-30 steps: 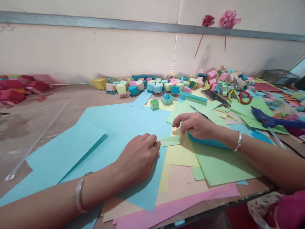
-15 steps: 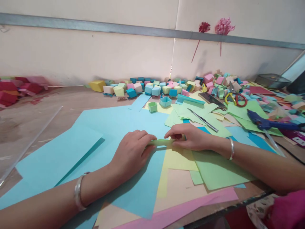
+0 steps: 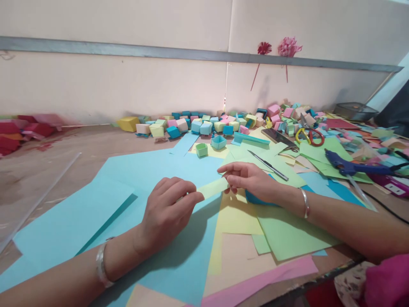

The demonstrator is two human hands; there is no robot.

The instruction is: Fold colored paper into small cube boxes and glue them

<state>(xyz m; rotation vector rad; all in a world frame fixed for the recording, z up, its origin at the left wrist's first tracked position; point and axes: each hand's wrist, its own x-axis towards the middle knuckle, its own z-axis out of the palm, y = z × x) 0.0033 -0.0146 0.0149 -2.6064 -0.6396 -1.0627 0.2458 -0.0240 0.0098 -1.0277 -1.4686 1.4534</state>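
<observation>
A narrow light-green paper strip (image 3: 212,189) stretches between my two hands, slightly above the blue paper sheet (image 3: 153,170). My left hand (image 3: 169,209) pinches its left end between thumb and fingers. At the other end, my right hand (image 3: 244,179) grips the strip with thumb and fingertips. Beyond my hands sit a small open green paper box (image 3: 201,149) and an open light-blue paper box (image 3: 218,142). A pen-shaped craft knife (image 3: 268,165) lies on green paper just behind my right hand.
Many small coloured paper boxes (image 3: 194,125) line the wall. Scissors (image 3: 309,136), a phone (image 3: 278,138) and a blue glue gun (image 3: 354,164) lie at the right. A pink paper strip (image 3: 265,281) runs along the front edge. Red paper boxes (image 3: 25,130) are piled far left.
The green strip has been lifted and turned, so its flat face now shows. My left hand has rolled upward and shifted slightly left. The camera view has tilted up a little.
</observation>
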